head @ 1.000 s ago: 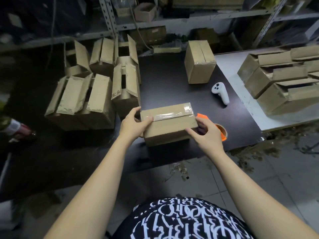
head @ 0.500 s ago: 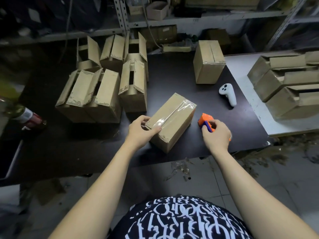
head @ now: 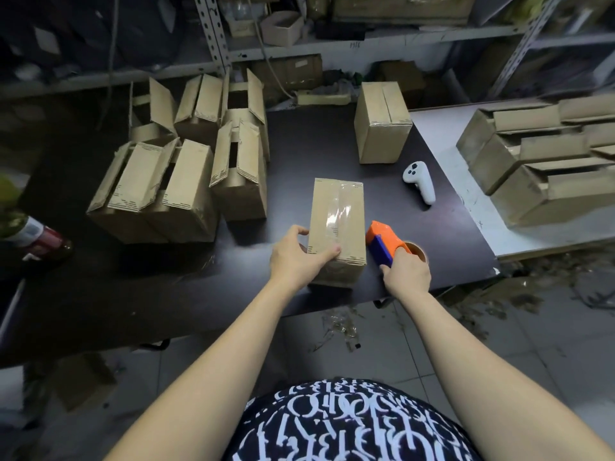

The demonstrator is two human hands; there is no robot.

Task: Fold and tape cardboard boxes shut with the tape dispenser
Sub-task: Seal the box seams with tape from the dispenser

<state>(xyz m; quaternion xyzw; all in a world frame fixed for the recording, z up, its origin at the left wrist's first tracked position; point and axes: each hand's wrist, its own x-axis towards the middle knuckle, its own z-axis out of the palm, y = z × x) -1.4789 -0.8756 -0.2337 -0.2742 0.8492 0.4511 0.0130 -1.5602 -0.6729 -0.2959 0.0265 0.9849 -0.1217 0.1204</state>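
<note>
The dark worktop [head: 299, 144] bore a taped box [head: 336, 221], a tape dispenser [head: 382, 242] just beside it, open-flapped boxes [head: 186, 181], a closed box [head: 381, 124] and a white controller [head: 420, 182].

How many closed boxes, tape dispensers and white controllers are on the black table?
Closed boxes: 2
Tape dispenser: 1
White controller: 1
Total: 4
</note>
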